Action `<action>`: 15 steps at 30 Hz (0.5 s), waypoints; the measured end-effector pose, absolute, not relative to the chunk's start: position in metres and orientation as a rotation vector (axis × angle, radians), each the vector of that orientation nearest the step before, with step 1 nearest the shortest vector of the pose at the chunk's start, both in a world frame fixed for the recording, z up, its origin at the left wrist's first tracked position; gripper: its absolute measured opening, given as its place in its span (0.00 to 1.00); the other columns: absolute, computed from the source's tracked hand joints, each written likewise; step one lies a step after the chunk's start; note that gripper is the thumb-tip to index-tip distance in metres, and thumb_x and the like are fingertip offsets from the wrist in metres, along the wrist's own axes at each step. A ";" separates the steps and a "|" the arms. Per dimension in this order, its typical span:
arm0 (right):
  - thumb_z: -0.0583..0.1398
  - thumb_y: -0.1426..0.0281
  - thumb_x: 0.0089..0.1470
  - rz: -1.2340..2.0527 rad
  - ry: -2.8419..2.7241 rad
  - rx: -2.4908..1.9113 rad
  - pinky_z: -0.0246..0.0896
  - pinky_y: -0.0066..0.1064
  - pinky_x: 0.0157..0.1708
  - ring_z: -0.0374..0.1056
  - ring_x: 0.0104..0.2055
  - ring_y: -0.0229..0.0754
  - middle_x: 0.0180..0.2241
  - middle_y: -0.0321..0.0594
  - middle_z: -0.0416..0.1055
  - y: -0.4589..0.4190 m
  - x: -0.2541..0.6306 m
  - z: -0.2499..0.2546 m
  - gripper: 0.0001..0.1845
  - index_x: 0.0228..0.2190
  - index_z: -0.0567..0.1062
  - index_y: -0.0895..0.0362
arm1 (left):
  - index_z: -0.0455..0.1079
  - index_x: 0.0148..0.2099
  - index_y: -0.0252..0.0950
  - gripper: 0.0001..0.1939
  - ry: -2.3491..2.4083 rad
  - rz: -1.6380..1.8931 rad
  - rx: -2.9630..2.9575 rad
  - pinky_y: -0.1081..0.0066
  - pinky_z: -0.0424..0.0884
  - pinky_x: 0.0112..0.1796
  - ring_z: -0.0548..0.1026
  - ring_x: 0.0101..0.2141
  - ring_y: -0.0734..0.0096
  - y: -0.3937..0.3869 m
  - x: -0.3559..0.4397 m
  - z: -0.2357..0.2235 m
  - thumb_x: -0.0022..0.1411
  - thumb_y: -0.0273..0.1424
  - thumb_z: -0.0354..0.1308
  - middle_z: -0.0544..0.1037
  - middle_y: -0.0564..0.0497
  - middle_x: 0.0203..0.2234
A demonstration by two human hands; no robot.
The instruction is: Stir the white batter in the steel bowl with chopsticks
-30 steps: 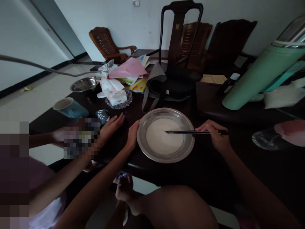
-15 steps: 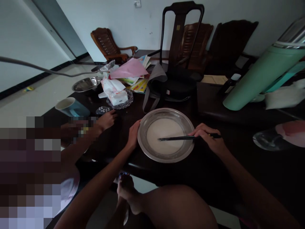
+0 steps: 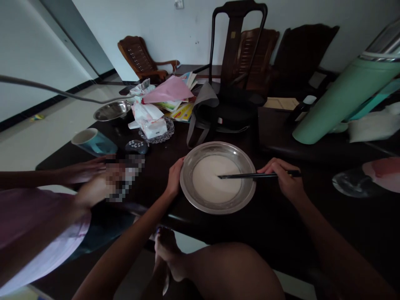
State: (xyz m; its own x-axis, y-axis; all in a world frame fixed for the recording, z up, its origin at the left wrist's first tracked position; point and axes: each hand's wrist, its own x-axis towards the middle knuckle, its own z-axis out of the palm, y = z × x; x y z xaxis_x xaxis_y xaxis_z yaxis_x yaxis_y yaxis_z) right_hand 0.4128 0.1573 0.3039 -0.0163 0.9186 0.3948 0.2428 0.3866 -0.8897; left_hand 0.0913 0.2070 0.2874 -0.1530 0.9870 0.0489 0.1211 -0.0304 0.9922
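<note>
A round metal plate [image 3: 218, 206] holding a pale white batter [image 3: 209, 183] sits on the dark table [image 3: 281, 216] in front of me. My left hand [image 3: 174, 177] grips the plate's left rim. My right hand [image 3: 286, 179] is closed on a pair of black chopsticks [image 3: 246, 176], whose tips rest in the batter near the plate's middle.
Another person in a pink top [image 3: 34, 233] leans in at the left, hands [image 3: 87, 177] near a blue cup [image 3: 93, 141]. A metal bowl [image 3: 112, 111], tissue packs, books, a dark bag [image 3: 218, 112] and a green flask [image 3: 340, 100] crowd the far side. Chairs stand behind.
The chopstick tips swept left through the batter and came back to the right. The other person's hands drew back from the table middle toward the left edge.
</note>
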 end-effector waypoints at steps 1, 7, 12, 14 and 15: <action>0.55 0.65 0.63 0.777 -1.532 -1.058 0.64 0.35 0.35 0.71 0.32 0.42 0.28 0.36 0.77 0.157 0.413 0.304 0.18 0.23 0.75 0.52 | 0.77 0.42 0.33 0.22 1.394 1.292 1.256 0.64 0.68 0.48 0.75 0.45 0.59 0.207 0.091 0.288 0.60 0.44 0.50 0.82 0.47 0.40; 0.57 0.66 0.61 0.728 -1.590 -1.118 0.65 0.35 0.38 0.72 0.35 0.43 0.31 0.37 0.78 0.157 0.412 0.305 0.14 0.25 0.77 0.52 | 0.77 0.44 0.33 0.25 1.373 1.278 1.226 0.63 0.68 0.49 0.75 0.46 0.57 0.207 0.088 0.283 0.59 0.48 0.51 0.82 0.46 0.41; 0.56 0.65 0.62 0.804 -1.592 -1.059 0.65 0.35 0.36 0.72 0.33 0.42 0.29 0.37 0.78 0.157 0.412 0.304 0.17 0.23 0.76 0.52 | 0.76 0.46 0.32 0.27 1.341 1.259 1.214 0.62 0.68 0.50 0.75 0.47 0.56 0.208 0.088 0.283 0.59 0.48 0.51 0.81 0.45 0.42; 0.58 0.65 0.60 0.776 -1.647 -1.080 0.65 0.36 0.39 0.72 0.36 0.44 0.31 0.38 0.79 0.157 0.412 0.304 0.14 0.25 0.78 0.52 | 0.76 0.47 0.32 0.27 1.355 1.253 1.230 0.62 0.68 0.50 0.75 0.47 0.56 0.208 0.087 0.284 0.59 0.49 0.51 0.81 0.45 0.42; 0.58 0.65 0.60 0.753 -1.642 -1.092 0.65 0.36 0.39 0.72 0.36 0.44 0.32 0.39 0.79 0.158 0.412 0.303 0.13 0.26 0.78 0.52 | 0.76 0.47 0.32 0.27 1.361 1.255 1.241 0.62 0.67 0.50 0.75 0.47 0.56 0.208 0.087 0.284 0.59 0.49 0.51 0.81 0.45 0.42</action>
State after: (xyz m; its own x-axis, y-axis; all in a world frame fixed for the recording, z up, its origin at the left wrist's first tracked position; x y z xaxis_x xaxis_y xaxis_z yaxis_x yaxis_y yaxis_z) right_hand 0.4120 0.1578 0.3034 -0.1088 0.9153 0.3877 0.3028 0.4020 -0.8641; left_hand 0.0870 0.2075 0.2840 -0.1117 0.9935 0.0217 0.1023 -0.0103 0.9947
